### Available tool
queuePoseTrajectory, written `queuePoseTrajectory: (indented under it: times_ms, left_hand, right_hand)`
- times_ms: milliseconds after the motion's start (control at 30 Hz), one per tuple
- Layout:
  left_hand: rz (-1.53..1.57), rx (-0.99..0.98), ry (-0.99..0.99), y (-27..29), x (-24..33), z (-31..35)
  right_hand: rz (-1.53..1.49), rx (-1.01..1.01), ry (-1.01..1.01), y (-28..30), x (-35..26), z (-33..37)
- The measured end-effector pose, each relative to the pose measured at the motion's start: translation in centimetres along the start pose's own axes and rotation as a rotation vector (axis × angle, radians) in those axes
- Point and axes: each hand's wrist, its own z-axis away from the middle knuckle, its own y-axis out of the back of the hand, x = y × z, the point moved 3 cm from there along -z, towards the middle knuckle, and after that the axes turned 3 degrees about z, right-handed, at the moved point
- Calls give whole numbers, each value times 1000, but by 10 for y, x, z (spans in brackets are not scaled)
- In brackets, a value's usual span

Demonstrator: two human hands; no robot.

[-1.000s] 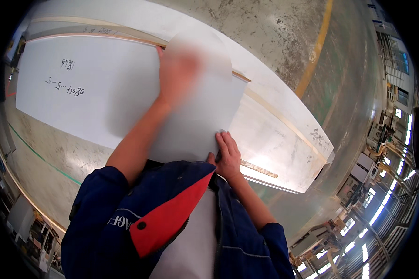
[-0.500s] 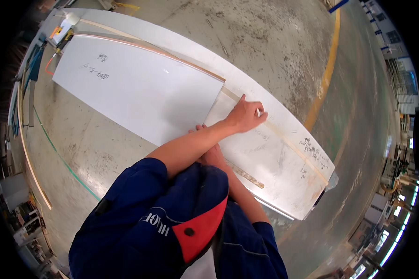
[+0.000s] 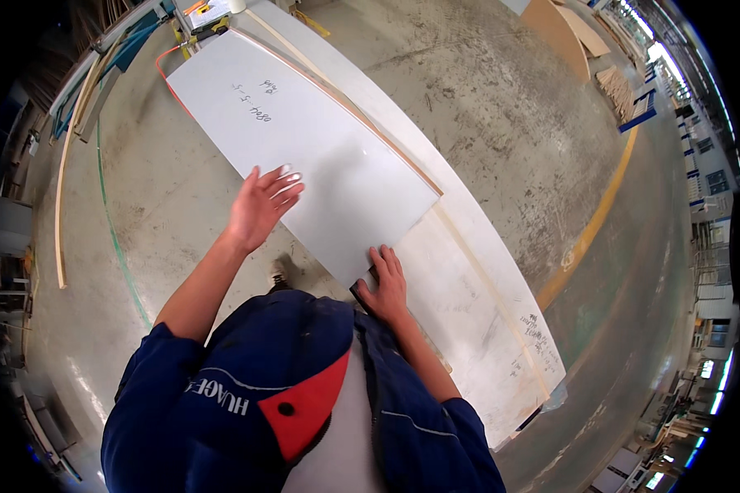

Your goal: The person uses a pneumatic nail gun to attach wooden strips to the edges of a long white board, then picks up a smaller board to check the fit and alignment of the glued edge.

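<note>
A white rectangular panel (image 3: 304,140) with handwriting lies flat on a longer pale work surface (image 3: 460,279). At the panel's near right corner rests my right hand (image 3: 389,286), its fingers stretched out along the end edge and its thumb apart. A dark object (image 3: 363,301) shows partly under that hand; its kind cannot be made out. My left hand (image 3: 263,207) hovers by the panel's near long edge, fingers spread, holding nothing. Whether it touches the edge is unclear. A pale brown strip (image 3: 362,131) runs along the panel's far long edge.
At the surface's far left end sit a yellow and black tool (image 3: 214,29) and an orange hose (image 3: 169,59). Long strips (image 3: 61,214) stand out at the left. Stacked boards (image 3: 621,94) lie on the floor at the far right, beyond a yellow floor line (image 3: 600,218).
My left arm, crossed over my right before, has swung left, and its hand has opened out. My right hand now shows fully at the panel's corner. The view has shifted.
</note>
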Motion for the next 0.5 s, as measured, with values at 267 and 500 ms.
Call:
queuePoseTrajectory:
  times_ms: [267, 500]
  left_hand:
    - [26, 318, -41, 202, 55, 43]
    - [-88, 806, 42, 449, 87, 135]
  right_hand:
    - [357, 222, -66, -22, -36, -100]
    - [572, 209, -516, -96, -20, -228]
